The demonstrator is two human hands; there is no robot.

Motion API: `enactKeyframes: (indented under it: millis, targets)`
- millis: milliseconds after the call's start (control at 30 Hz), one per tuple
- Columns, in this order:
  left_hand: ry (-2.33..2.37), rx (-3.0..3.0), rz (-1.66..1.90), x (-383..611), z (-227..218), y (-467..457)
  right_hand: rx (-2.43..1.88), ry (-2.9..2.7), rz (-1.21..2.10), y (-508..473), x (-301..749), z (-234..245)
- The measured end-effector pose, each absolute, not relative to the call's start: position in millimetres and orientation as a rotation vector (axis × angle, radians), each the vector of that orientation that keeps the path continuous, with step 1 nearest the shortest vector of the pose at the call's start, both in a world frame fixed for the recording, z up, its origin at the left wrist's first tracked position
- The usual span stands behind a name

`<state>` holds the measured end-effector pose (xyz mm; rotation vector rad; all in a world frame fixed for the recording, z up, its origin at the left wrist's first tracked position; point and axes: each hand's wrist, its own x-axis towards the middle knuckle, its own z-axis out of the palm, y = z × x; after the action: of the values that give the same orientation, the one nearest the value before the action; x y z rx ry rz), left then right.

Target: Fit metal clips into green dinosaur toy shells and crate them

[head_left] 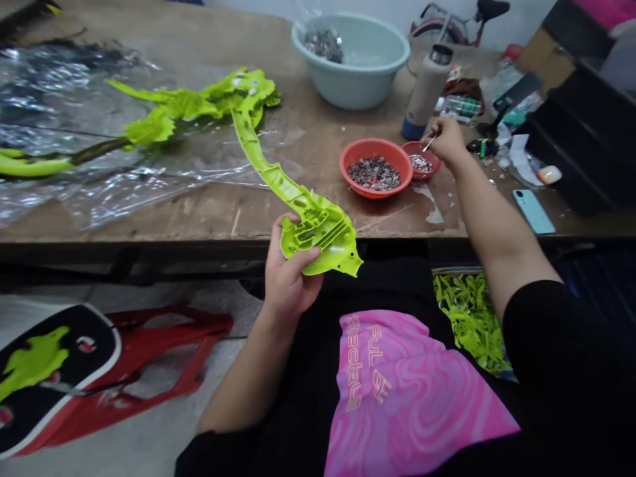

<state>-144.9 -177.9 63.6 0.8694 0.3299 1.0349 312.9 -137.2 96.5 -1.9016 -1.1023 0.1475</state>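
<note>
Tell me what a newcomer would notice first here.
The long lime-green plastic shell stands out first, gripped at its wide end by the left hand at the near edge of the wooden table. Next comes the right hand, pinching a thin tool over the small red bowl, beside a larger red bowl of small metal bits. More lime-green pieces lie on clear plastic at far left.

Small hand-assembly workshop. Stained wooden workbench (209, 212), crumpled clear plastic sheeting (74, 132) spread over its left part. Round red plastic bowl (375, 194) of small metal screws; smaller red dish (422, 175) just beside it, thin metal tool (430, 141) over it. Pale green plastic basin (358, 93) holds more hardware. Long lime-green moulded plastic shell (318, 228) at the bench edge, similar lime-green mouldings (218, 99) on the bench, heap of lime-green plastic scraps (470, 318) below.
</note>
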Motion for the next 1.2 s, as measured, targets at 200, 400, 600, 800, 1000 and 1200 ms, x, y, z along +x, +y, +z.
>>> enactKeyframes:
  millis: [200,400,600,800,1000,1200]
  targets:
    - [0.394,0.812,1.006,-136,72,-184,-1.379,-1.076,0.498,-178,236,113]
    - [0.323,0.833,0.876,-123,83,-196,-1.178,-1.267,0.602,-228,132,127]
    - [0.307,0.825,0.823,-124,98,-207,-1.063,-1.380,0.705,-252,73,136]
    - [0.249,0.815,0.786,-132,107,-218,-1.085,-1.535,0.486,-274,44,143]
    - [0.149,0.848,0.775,-136,97,-224,-1.087,-1.665,-0.127,-293,9,119]
    - [0.143,0.858,0.729,-140,83,-226,-0.967,-1.696,-0.228,-296,-3,104]
